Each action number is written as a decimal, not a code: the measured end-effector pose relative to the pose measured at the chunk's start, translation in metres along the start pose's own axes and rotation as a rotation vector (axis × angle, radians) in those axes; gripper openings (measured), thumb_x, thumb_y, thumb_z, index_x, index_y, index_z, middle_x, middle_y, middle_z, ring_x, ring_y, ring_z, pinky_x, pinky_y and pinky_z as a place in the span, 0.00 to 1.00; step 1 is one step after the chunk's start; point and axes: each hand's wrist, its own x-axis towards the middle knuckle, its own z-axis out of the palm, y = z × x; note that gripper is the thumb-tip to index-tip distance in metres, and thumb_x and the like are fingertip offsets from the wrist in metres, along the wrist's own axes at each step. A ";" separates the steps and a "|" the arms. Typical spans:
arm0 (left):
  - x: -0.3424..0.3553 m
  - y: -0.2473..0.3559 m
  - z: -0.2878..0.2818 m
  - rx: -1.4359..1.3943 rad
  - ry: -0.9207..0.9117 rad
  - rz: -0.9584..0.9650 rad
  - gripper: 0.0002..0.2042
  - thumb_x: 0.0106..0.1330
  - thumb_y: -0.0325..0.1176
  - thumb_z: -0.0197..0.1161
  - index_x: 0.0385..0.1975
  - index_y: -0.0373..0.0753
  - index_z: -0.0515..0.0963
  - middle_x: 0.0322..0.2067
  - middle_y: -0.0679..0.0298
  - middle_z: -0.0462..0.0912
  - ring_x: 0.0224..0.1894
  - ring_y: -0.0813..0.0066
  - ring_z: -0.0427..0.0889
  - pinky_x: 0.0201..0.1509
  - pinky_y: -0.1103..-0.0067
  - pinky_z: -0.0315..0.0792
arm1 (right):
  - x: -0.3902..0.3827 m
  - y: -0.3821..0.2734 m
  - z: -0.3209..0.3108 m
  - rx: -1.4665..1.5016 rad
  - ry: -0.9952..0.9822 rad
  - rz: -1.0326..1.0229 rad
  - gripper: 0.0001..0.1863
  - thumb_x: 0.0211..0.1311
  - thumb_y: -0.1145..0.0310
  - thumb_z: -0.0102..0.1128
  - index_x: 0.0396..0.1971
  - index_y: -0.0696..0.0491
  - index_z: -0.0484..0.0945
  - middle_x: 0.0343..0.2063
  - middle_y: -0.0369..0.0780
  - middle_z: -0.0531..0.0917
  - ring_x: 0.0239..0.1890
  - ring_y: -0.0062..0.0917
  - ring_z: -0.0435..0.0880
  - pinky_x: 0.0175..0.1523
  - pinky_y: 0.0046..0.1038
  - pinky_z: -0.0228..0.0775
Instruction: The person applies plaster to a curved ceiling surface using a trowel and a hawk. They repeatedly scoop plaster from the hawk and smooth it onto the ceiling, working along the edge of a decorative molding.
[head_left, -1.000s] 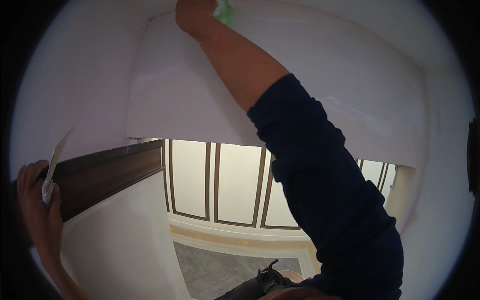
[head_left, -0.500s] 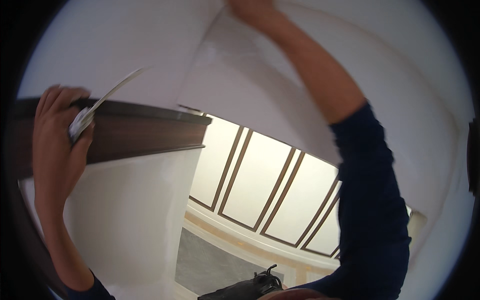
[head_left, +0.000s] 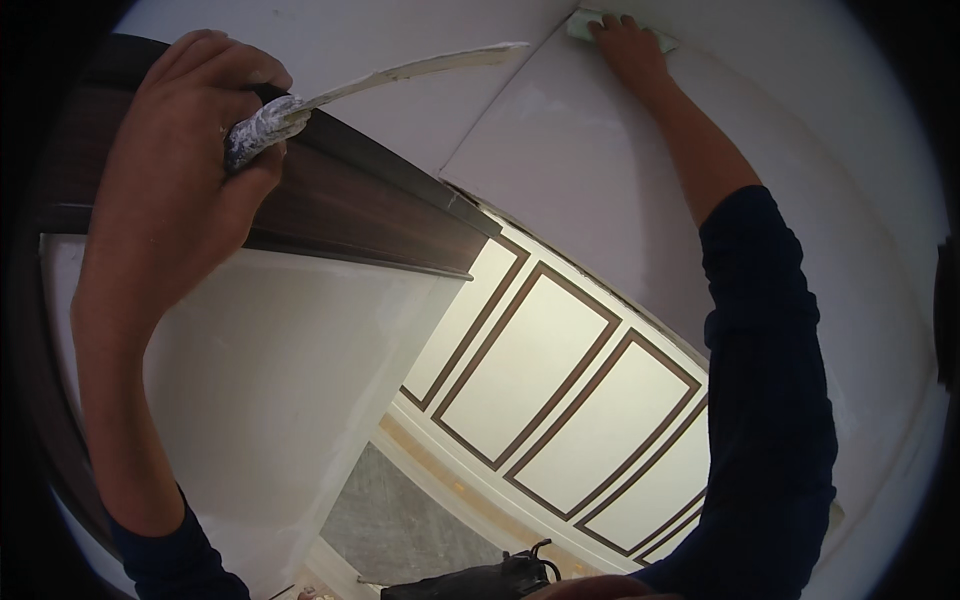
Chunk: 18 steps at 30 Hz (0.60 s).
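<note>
My left hand (head_left: pixel 185 150) is closed around the plaster-smeared handle of a putty knife (head_left: pixel 262 132). The knife's wide blade shows almost edge-on and points up to the right. That hand is in front of a dark wood trim board (head_left: pixel 370 185), and I cannot tell whether it touches it. Up at the top, my right hand (head_left: pixel 628 55) grips a pale green flat pad (head_left: pixel 580 28), perhaps a sanding pad. The pad lies against the white plastered surface (head_left: pixel 560 140), close to the corner line where two surfaces meet.
Beneath the trim is a white wall panel (head_left: pixel 250 370). Cream panels with brown frames (head_left: pixel 530 360) line the wall beyond, above a grey floor area (head_left: pixel 400 530). A black bag (head_left: pixel 470 578) shows at the lower edge.
My view has tilted and shifted. The left hand with the putty knife appears larger and higher. The right hand, cut off by the top edge before, now shows with the green pad.
</note>
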 end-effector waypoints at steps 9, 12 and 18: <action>0.001 0.008 -0.005 0.086 0.001 0.011 0.02 0.54 0.20 0.61 0.25 0.28 0.77 0.47 0.59 0.80 0.61 0.54 0.70 0.67 0.65 0.62 | 0.029 0.033 -0.025 0.206 -0.134 0.029 0.13 0.60 0.74 0.55 0.44 0.54 0.82 0.44 0.44 0.83 0.48 0.39 0.82 0.46 0.39 0.78; 0.004 0.007 -0.002 0.165 0.018 0.055 0.02 0.54 0.21 0.61 0.25 0.29 0.77 0.47 0.58 0.80 0.61 0.55 0.70 0.67 0.65 0.62 | 0.032 0.022 -0.031 0.173 -0.153 0.001 0.12 0.59 0.75 0.55 0.40 0.56 0.83 0.43 0.46 0.84 0.47 0.40 0.82 0.48 0.39 0.78; 0.004 0.010 0.010 0.171 -0.018 -0.002 0.01 0.54 0.21 0.62 0.24 0.30 0.78 0.48 0.58 0.80 0.63 0.53 0.69 0.69 0.63 0.60 | 0.041 0.026 -0.031 0.646 -0.091 0.384 0.11 0.57 0.72 0.55 0.34 0.61 0.83 0.35 0.51 0.85 0.38 0.43 0.84 0.44 0.39 0.76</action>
